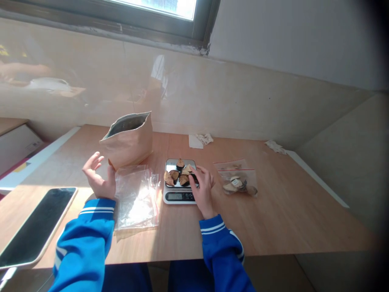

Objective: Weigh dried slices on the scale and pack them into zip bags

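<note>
A small digital kitchen scale [179, 196] sits on the wooden table [288, 219], with several dried brown slices [178, 175] on its steel plate. My right hand [203, 190] rests at the plate's right edge, fingertips pinched on one slice. My left hand [99, 178] hovers open, fingers spread, just left of a stack of clear zip bags [136, 196]. An open brown paper pouch [129, 140] stands behind the bags. Right of the scale lies a filled clear zip bag [238, 178] with similar slices inside.
A dark tablet or phone [36, 225] lies at the near left. Crumpled tissue [200, 140] and another scrap [275, 147] lie by the back wall. A glossy tiled wall runs behind the table, with a white box [18, 146] at the left.
</note>
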`<action>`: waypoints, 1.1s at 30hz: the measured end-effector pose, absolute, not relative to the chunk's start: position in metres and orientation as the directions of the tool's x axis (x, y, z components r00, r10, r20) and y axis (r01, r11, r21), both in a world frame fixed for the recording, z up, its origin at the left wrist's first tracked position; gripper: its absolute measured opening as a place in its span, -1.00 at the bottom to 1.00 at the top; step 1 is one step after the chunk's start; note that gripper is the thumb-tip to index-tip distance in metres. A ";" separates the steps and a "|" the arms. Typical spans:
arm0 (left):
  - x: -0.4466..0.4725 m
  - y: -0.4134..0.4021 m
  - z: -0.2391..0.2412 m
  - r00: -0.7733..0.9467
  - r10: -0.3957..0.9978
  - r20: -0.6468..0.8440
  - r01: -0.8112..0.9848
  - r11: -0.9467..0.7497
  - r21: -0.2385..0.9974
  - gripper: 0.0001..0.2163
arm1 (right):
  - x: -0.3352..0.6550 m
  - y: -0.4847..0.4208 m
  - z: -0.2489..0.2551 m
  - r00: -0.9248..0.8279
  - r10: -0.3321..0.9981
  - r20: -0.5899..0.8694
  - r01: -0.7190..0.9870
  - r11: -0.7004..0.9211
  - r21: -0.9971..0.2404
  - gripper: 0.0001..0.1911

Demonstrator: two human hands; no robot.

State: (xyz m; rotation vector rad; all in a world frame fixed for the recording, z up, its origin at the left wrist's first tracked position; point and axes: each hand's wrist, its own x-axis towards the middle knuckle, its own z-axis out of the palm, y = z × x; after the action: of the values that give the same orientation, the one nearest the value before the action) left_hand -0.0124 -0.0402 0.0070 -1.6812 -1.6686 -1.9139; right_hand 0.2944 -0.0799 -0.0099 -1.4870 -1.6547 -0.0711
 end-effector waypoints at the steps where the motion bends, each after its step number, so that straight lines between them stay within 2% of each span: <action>1: -0.013 -0.039 0.006 -0.378 0.554 0.742 0.653 -0.409 0.637 -0.44 | 0.299 -0.082 -0.012 0.148 0.764 0.628 0.816 0.264 -0.514 -0.68; 5: -0.014 -0.036 0.002 -0.363 0.603 0.710 0.596 -0.435 0.675 -0.36 | 0.316 -0.094 -0.020 0.249 0.737 0.628 0.773 0.240 -0.587 -0.66; 11: -0.014 -0.038 0.005 -0.340 0.594 0.729 0.626 -0.435 0.647 -0.33 | 0.315 -0.095 -0.029 0.140 0.801 0.581 0.756 0.292 -0.585 -0.65; 16: -0.014 -0.036 0.003 -0.366 0.494 0.788 0.614 -0.508 0.604 -0.39 | 0.311 -0.090 -0.031 0.107 0.821 0.562 0.739 0.312 -0.597 -0.67; 23: -0.010 -0.039 0.005 -0.379 0.514 0.769 0.608 -0.488 0.626 -0.43 | 0.330 -0.089 -0.039 0.407 0.701 0.585 0.717 0.150 -0.680 -0.72; 28: -0.005 -0.047 0.012 -0.382 0.576 0.723 0.583 -0.458 0.672 -0.53 | 0.337 -0.091 -0.051 0.420 0.740 0.525 0.759 0.031 -0.651 -0.76; 33: -0.004 -0.049 0.014 -0.374 0.590 0.716 0.595 -0.439 0.673 -0.53 | 0.335 -0.093 -0.051 0.421 0.745 0.518 0.777 -0.002 -0.630 -0.74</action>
State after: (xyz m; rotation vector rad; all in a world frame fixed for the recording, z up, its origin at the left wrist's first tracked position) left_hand -0.0036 -0.0492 0.0141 -1.7550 -1.6614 -2.0009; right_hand 0.3346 -0.0926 -0.0514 -1.7431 -1.3244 -0.0434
